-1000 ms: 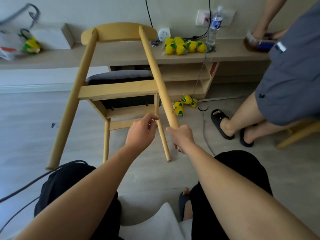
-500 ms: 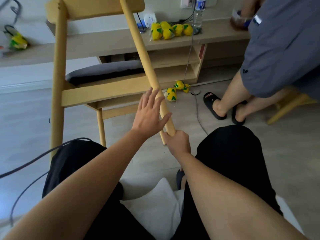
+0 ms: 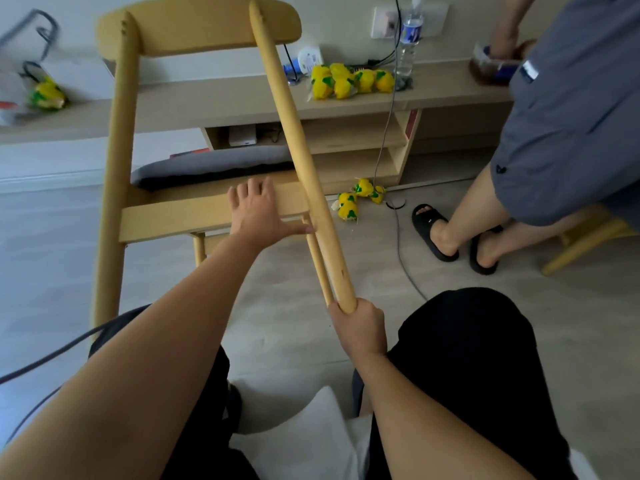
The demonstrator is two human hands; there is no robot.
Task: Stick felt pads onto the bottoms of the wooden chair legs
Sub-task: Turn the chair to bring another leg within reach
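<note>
Head view: wooden chair (image 3: 197, 26) tipped toward wearer, centre of scene, backrest far, legs pointing near. Pale yellow wood, round tapered legs, grey seat cushion (image 3: 207, 164). Right hand (image 3: 360, 329) curled round bottom end of right-side chair leg (image 3: 301, 161), just above lap. Left hand (image 3: 258, 211) flat on seat rail (image 3: 166, 216), fingers spread, thumb out toward leg. Yellow packets (image 3: 351, 81) on far shelf; second person (image 3: 571, 116) far right.

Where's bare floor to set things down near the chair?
Widest bare floor: picture-left of the chair, out to the frame edge. Narrow strip between the leg the right hand grips and the cable. Crowded beyond it: yellow packets, cable, another person's sandalled feet.
</note>
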